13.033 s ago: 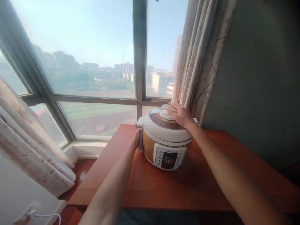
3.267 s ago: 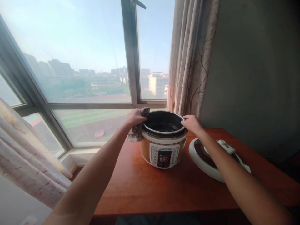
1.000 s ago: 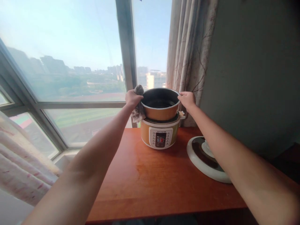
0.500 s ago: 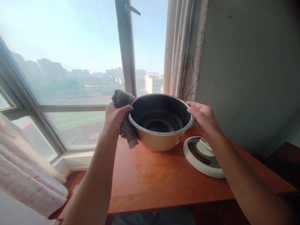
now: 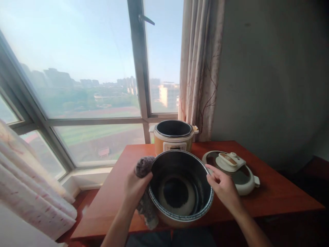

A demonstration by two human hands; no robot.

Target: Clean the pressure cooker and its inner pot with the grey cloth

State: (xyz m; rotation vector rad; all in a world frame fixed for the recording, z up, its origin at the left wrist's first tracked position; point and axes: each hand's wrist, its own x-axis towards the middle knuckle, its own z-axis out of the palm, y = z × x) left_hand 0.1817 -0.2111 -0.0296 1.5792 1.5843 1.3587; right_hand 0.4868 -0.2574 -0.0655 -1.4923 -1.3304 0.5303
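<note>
- The round dark-lined metal inner pot (image 5: 180, 188) sits low in the frame's centre, mouth up, between both hands.
- Left hand (image 5: 135, 187), pressing a grey cloth (image 5: 144, 166), clamps its left rim.
- Right hand (image 5: 224, 188) fingers (image 5: 212, 170) pinch the right rim.

No readable text anywhere. The cooker base (image 5: 172, 137) at the back of the desk (image 5: 277, 192) has a white control panel (image 5: 173, 146) on its front, but print there is too small and cut off to read.
</note>
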